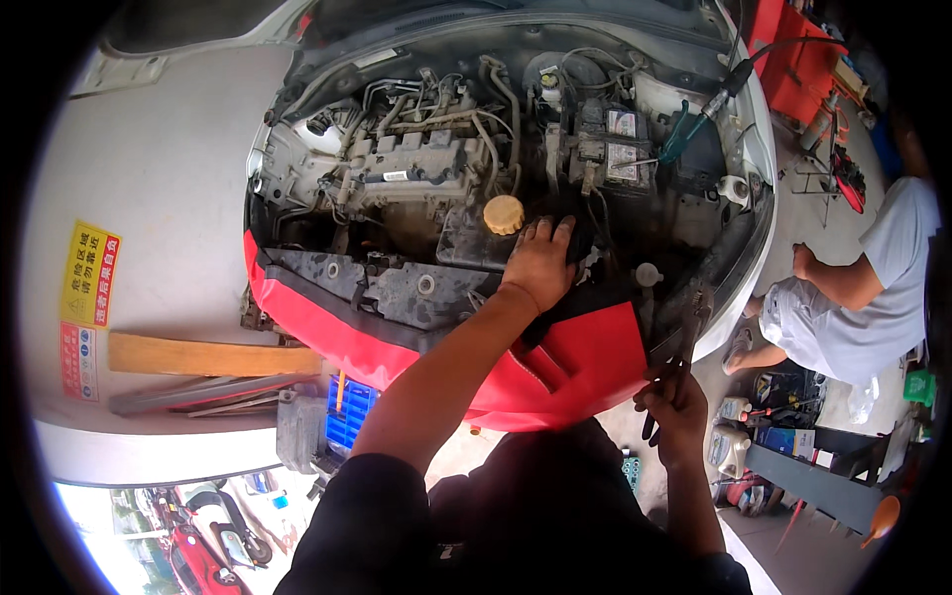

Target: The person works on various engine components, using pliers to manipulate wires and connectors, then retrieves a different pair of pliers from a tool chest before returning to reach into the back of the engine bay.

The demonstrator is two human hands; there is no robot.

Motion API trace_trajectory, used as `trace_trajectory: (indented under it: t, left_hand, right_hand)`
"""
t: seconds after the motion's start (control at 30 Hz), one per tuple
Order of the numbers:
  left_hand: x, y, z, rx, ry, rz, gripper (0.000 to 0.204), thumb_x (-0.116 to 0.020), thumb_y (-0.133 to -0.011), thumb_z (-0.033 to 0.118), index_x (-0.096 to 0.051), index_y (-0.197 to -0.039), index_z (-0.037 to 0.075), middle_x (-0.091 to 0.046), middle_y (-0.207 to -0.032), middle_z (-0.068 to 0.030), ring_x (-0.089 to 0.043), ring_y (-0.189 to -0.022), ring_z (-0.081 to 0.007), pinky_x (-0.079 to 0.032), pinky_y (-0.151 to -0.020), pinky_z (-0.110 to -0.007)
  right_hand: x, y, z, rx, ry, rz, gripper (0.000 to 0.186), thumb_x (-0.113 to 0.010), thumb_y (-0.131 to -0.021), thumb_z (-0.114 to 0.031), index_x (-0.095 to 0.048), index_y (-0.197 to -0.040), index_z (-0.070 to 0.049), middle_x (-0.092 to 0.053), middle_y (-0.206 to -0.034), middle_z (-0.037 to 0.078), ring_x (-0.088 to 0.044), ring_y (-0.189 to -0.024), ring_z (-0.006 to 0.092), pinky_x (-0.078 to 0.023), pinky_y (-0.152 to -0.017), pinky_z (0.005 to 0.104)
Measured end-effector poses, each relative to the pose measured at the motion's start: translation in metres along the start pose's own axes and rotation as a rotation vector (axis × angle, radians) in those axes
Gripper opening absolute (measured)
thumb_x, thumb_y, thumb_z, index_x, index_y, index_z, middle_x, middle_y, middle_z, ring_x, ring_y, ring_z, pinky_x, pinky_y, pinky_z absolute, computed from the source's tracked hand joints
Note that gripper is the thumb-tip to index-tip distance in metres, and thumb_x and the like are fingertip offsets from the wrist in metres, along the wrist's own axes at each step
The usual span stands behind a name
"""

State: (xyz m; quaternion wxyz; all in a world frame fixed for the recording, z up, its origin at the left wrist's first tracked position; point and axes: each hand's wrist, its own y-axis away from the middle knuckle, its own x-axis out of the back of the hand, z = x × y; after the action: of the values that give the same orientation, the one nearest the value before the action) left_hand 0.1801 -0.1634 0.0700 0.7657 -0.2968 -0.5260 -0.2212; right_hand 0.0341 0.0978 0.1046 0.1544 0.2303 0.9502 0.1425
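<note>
My left hand (538, 266) reaches over the front of the car's engine bay. It lies palm down with its fingers stretched out on a dark part, and the part's shape is mostly hidden beneath it. Just beyond the fingertips sits a round yellowish cap (504, 214) on the engine (412, 162). At the right front corner of the car, my right hand (679, 412) is closed round the handles of long dark pliers (686, 344). Their jaws point up and away from me, beside the headlight area. I cannot tell whether the jaws touch anything.
A red fender cover (342, 332) drapes over the front edge. The battery (623, 149) sits at the back right, with a teal-handled tool (684, 137) beside it. To the right stands another person (843, 288) in light clothes. A blue crate (349, 409) and wooden boards (208, 355) lie at left.
</note>
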Motion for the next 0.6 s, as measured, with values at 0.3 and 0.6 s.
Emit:
trace_trajectory:
  t: [0.3, 0.6]
  left_hand:
    - [0.071, 0.039, -0.035, 0.107, -0.338, -0.380, 0.033, -0.063, -0.072, 0.010, -0.060, -0.105, 0.006, -0.057, -0.107, -0.0135, -0.056, -0.106, -0.0328, -0.050, -0.088, -0.042]
    - [-0.003, 0.019, 0.010, -0.100, -0.168, 0.066, 0.067, -0.068, -0.071, 0.013, -0.046, -0.133, 0.004, -0.053, -0.123, -0.0184, -0.055, -0.108, -0.0371, -0.049, -0.091, -0.042]
  right_hand:
    - [0.024, -0.006, 0.019, 0.026, -0.167, 0.082, 0.020, -0.060, -0.079, -0.002, -0.055, -0.097, 0.003, -0.061, -0.097, 0.012, -0.061, -0.075, 0.0175, -0.051, -0.070, 0.0312]
    - [0.020, -0.015, 0.016, 0.049, -0.179, 0.053, 0.019, -0.056, -0.080, 0.004, -0.055, -0.099, 0.003, -0.061, -0.098, 0.013, -0.062, -0.076, 0.0180, -0.052, -0.068, 0.0312]
